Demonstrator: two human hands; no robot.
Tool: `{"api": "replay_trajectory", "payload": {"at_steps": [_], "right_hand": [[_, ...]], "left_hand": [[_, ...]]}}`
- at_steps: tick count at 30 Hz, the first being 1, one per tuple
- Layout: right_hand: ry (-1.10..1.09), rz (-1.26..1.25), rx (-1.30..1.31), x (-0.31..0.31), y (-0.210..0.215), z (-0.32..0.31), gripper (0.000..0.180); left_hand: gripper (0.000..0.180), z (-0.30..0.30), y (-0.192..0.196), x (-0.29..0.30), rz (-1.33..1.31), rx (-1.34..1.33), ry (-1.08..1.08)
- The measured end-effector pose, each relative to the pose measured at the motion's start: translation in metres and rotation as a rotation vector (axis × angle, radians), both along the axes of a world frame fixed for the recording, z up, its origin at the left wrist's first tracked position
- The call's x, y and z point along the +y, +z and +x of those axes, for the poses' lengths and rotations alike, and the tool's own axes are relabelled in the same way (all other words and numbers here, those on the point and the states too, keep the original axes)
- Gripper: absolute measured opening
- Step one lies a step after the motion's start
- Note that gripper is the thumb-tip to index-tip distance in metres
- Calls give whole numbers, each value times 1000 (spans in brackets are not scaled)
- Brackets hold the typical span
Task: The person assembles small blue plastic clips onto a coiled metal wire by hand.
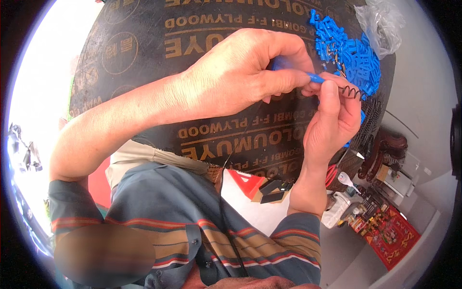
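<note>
Above the dark plywood board, my left hand [245,70] is closed around a blue plastic piece [315,78], whose narrow tip sticks out past the thumb toward the right. My right hand [332,113] meets that tip, thumb and fingers pinched together. From its fingers a thin black coil spring [351,92] juts out to the right. Whether the spring touches the blue tip is hidden behind the fingers. More blue shows inside the curl of my left hand, blurred.
Loose blue plastic parts [358,62] are heaped at the board's far right, with small metal pieces among them. A clear plastic bag [382,29] lies beyond. Several dark springs [371,118] lie along the right edge of the plywood board [216,130]. A black cord [221,202] hangs down my front.
</note>
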State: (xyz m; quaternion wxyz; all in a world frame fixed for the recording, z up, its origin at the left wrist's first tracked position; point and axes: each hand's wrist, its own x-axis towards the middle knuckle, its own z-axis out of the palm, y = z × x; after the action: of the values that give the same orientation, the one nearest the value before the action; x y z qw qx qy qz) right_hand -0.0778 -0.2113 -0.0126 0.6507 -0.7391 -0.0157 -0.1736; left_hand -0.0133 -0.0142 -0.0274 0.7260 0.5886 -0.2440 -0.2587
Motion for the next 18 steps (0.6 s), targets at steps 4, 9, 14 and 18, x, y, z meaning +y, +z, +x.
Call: {"api": "replay_trajectory", "payload": {"at_steps": [4, 9, 14, 18], "right_hand": [[3, -29, 31, 0, 0, 0, 9], [9, -45, 28, 1, 0, 0, 8], [10, -42, 22, -1, -2, 0, 9], [13, -48, 19, 2, 1, -1, 9]], "left_hand": [[19, 1, 4, 2, 59, -174, 52], [18, 3, -5, -1, 68, -526, 188], [15, 1, 3, 0, 106, -431, 170], [16, 2, 0, -2, 37, -480, 211]]}}
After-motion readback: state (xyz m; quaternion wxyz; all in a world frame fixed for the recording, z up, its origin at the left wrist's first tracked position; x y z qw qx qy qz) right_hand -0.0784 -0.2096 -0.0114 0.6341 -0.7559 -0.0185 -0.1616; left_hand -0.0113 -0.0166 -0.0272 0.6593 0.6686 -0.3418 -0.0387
